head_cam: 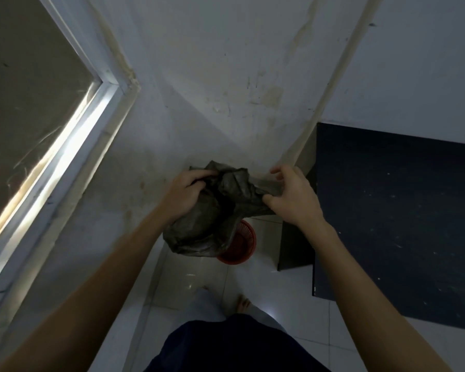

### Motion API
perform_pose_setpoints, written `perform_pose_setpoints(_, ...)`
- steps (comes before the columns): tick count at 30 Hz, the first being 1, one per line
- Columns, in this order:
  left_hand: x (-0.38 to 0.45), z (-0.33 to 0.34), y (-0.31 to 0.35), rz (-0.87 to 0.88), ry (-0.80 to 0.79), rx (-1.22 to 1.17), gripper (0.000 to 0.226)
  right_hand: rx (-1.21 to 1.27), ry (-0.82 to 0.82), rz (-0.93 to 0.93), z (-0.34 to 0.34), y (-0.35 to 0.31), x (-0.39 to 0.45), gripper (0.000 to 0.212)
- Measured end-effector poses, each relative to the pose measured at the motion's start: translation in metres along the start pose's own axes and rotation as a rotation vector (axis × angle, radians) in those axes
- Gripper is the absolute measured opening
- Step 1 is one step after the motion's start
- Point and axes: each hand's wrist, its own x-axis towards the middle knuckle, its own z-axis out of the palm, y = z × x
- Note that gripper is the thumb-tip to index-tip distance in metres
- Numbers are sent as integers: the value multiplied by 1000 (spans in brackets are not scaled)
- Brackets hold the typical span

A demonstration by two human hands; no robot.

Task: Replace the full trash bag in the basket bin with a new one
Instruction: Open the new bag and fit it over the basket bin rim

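Both hands hold a crumpled dark bag above the red bin, which stands on the floor at about 6 o'clock from the bag. The left hand is closed on its bunched edge; the right hand pinches the other side. Likely risk — the thin film tears, or the mouth stays stuck shut, if pulled apart too hard.

Bag above bin, table right.

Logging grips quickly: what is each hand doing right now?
Left hand: closed on the crumpled dark trash bag, above the red basket bin.
Right hand: pinching the bag's other edge between thumb and fingers.
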Motion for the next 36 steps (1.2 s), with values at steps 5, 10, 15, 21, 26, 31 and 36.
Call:
perform_pose_setpoints(5, -1, 11, 18, -4, 20, -179, 42, 140, 235, -374, 15, -42, -1, 18)
perform_pose_setpoints(10, 2, 5, 23, -97, 27, -491, 40, 170, -182, -253, 65, -36, 11, 11)
perform_pose_setpoints(15, 7, -28, 5, -63, 36, -384, 35, -128, -455, -23, 84, -7, 26, 69)
perform_pose_setpoints(21, 25, -66, -44, 85, -14, 88, 48, -439, -566, 69, 70, 21, 34, 91)
perform_pose_setpoints(26, 44, -68, -64, 57, -52, 288, 48, -591, -628, 105, 62, 14, 33, 90)
perform_pose_setpoints(31, 36, -63, -44, 191, -40, 240, 52, -355, 143, -223, 64, -15, 14, 22)
perform_pose_setpoints(36, 25, -61, -37, 416, -122, 160, 35, -259, 162, -92, 86, -49, 43, 89)
